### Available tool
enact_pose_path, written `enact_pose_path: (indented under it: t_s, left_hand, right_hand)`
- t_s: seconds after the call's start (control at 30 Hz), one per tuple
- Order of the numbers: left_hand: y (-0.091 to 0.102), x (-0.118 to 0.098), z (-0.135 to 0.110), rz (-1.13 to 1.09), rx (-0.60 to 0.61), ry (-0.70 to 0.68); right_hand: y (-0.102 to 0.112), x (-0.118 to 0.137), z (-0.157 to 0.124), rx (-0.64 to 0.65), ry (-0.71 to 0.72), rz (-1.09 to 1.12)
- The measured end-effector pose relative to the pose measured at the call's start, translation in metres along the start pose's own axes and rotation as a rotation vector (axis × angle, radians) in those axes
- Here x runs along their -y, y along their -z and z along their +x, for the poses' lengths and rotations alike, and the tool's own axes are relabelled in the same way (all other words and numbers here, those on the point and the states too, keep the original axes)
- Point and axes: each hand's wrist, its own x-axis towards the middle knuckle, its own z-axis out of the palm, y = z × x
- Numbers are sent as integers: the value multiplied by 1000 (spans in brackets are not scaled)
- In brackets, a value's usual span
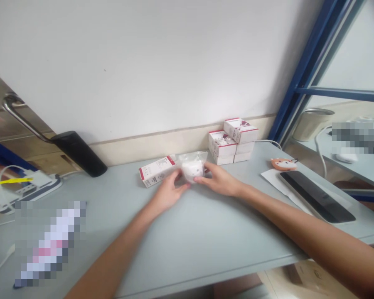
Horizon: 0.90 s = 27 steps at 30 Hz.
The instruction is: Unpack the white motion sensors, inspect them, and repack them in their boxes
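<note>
A white rounded object (192, 169) with small dark marks on its face sits inside a clear plastic bag (191, 157), just over the grey table. My right hand (220, 179) grips its right side, thumb in front and fingers behind. On the left side, my left hand (167, 192) has its thumb and fingers curved around the bag's edge; its fingertips are partly hidden. Behind my left hand lies a white and red carton (157, 170). Several similar small cartons (233, 141) are stacked against the wall behind my right hand.
A black cylinder (79, 153) leans at the back left, near a white power strip (31, 189). To the right are an orange animal-faced item (283, 164), white paper (276, 182) and a dark flat device (318, 197). A blue-framed mirror or window (299, 79) stands at the right.
</note>
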Motion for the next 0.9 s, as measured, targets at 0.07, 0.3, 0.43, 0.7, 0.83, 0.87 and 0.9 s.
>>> enact_pose_path:
  t_s: [0.07,0.3,0.43,0.7,0.83,0.87,0.9]
  left_hand:
    - [1,-6,-2,8,31,-35]
    - [-4,-10,0,-9,88,5]
    - [-3,-7,2,-40,110,69]
    - [-1,-22,6,-703,-103,207]
    - [-4,-27,5,-830,-137,223]
    - [-5,-28,4,-828,-150,209]
    - [-6,-28,4,-818,-160,195]
  right_hand:
    - [0,0,0,-18,4,-48]
    - [-5,-2,-4,112,85,-310]
    - [-7,0,-4,102,51,-341]
    - [0,17,7,-163,-138,376]
    - [2,24,5,-279,-175,552]
    - [1,26,4,-245,-209,594]
    - [0,27,3,-193,-245,626]
